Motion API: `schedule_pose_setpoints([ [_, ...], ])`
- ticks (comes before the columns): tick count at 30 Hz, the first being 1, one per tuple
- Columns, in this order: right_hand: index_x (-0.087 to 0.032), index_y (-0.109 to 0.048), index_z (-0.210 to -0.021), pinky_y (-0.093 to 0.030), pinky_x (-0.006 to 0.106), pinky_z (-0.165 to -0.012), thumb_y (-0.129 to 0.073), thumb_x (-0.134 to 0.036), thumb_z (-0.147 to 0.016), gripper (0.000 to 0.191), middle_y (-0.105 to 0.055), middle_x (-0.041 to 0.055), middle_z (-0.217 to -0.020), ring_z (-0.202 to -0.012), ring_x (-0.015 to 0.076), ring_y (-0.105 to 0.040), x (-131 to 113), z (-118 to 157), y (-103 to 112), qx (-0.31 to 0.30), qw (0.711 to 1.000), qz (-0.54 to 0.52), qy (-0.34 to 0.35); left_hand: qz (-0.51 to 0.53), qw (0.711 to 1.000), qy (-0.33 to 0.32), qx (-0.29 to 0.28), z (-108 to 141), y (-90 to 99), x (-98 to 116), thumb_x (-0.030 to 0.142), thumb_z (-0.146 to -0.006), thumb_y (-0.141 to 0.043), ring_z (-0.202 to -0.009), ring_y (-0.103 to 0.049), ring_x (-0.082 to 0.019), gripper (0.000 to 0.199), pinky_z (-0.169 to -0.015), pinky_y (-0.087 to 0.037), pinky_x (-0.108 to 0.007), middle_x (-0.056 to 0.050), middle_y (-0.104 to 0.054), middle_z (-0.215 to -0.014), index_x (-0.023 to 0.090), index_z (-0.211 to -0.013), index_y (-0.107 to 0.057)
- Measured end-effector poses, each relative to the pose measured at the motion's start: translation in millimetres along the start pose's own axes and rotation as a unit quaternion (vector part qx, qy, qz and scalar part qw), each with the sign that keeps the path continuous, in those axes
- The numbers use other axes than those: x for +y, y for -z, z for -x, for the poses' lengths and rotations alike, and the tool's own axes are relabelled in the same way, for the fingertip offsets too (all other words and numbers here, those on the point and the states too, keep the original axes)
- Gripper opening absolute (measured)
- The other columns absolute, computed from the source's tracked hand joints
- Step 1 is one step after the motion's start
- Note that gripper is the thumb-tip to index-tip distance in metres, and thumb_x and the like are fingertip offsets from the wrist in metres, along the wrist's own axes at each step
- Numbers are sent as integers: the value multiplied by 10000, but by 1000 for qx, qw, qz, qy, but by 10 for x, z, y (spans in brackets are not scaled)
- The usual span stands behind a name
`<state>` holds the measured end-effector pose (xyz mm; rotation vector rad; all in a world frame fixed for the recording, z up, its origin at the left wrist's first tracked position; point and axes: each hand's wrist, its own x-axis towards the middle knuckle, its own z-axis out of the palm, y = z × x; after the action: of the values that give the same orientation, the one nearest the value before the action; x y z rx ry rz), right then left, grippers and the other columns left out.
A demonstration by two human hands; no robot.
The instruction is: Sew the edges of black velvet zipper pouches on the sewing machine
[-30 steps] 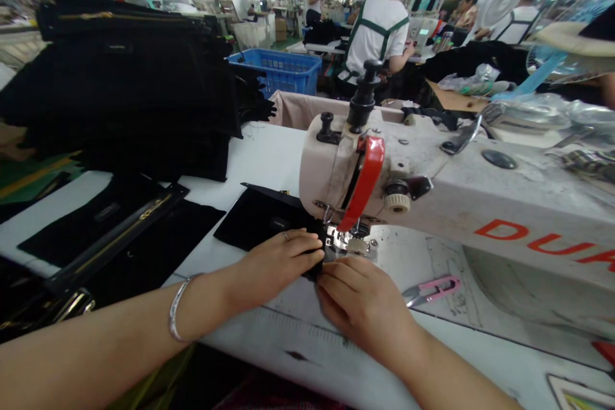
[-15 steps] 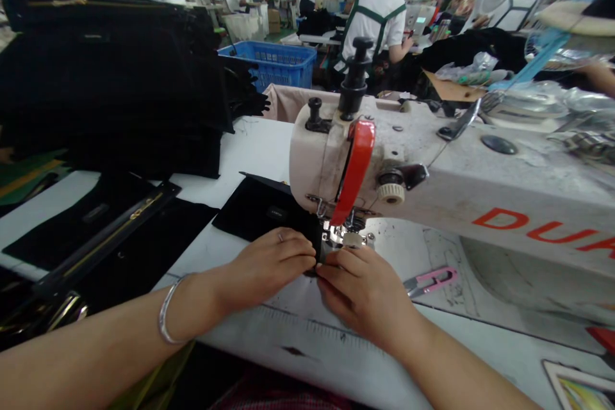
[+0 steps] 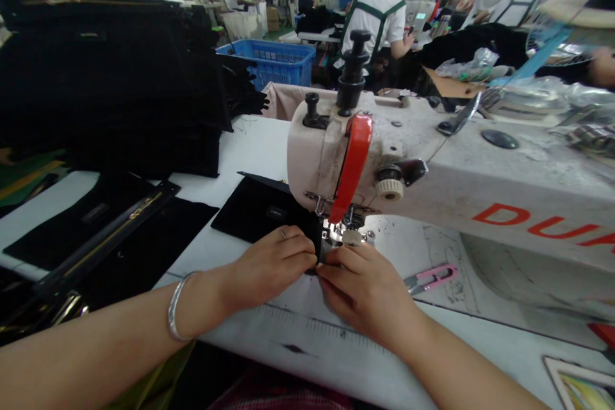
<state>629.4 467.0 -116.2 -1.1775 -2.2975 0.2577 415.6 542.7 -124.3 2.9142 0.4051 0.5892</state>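
A black fabric piece (image 3: pixel 254 208) with a small label lies on the sewing machine bed, its right edge at the presser foot (image 3: pixel 331 230). My left hand (image 3: pixel 276 262), fingers bent together, grips its near right corner. From the other side my right hand (image 3: pixel 360 288) pinches the same corner, fingertips almost touching the left ones. The fingertips hide the corner itself. Above both hands stands the white sewing machine (image 3: pixel 432 160) with a red lever guard (image 3: pixel 354 160). Pink thread snips (image 3: pixel 435 277) rest right of my right hand.
Black zippered pieces (image 3: pixel 139 218) lie at the left, below a tall stack of black fabric pieces (image 3: pixel 110 83). A blue crate (image 3: pixel 283 64) stands behind the table. Beyond it, a person in a white shirt (image 3: pixel 377 13) faces away. A framed picture (image 3: pixel 583 384) sits at the lower right.
The hands and the black fabric piece stay almost in place at the presser foot. The camera view shifts very slightly.
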Motion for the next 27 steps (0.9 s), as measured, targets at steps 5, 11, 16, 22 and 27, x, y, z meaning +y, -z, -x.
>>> schedule_pose_setpoints([
  [5, -187, -694, -1019, -473, 392, -771, -547, -162, -927, 175, -650, 64, -934, -868, 217, -556, 1, 14, 4, -5, 1000, -4, -7, 3, 1000, 10, 25, -17, -1, -4, 153, -982, -491, -962, -569, -181, 153, -932, -459, -367, -57, -657, -1012, 144, -1027, -637],
  [11, -186, -695, -1038, -470, 391, -755, -552, -171, -922, 185, -648, 68, -942, -852, 216, -550, 6, 11, 2, -6, 1000, 0, -6, -12, 1000, 2, -13, -17, 2, -12, 132, -989, -438, -957, -571, -182, 196, -958, -467, -374, -73, -643, -998, 133, -1050, -624],
  [16, -188, -690, -1022, -465, 393, -759, -556, -162, -914, 175, -644, 66, -945, -858, 219, -546, 1, 16, 1, -11, 1000, 0, -12, 12, 1000, 13, -16, 15, -13, -26, 117, -977, -460, -1010, -568, -196, 195, -950, -475, -372, -80, -636, -1065, 137, -1103, -608],
  [22, -199, -688, -1053, -464, 395, -775, -560, -162, -909, 196, -642, 71, -963, -880, 223, -542, 6, 25, -1, -7, 1000, -8, -15, -10, 996, 56, 74, -46, 57, 13, 130, -968, -487, -993, -599, -176, 164, -928, -517, -331, -63, -661, -1018, 141, -1058, -624],
  [27, -195, -672, -1033, -461, 406, -775, -564, -170, -909, 167, -645, 66, -976, -875, 231, -545, 3, 31, -7, -7, 1000, 1, -14, -59, 992, 39, 101, 16, 78, 49, 109, -962, -497, -1060, -610, -179, 207, -890, -544, -272, -88, -653, -1105, 116, -1141, -601],
])
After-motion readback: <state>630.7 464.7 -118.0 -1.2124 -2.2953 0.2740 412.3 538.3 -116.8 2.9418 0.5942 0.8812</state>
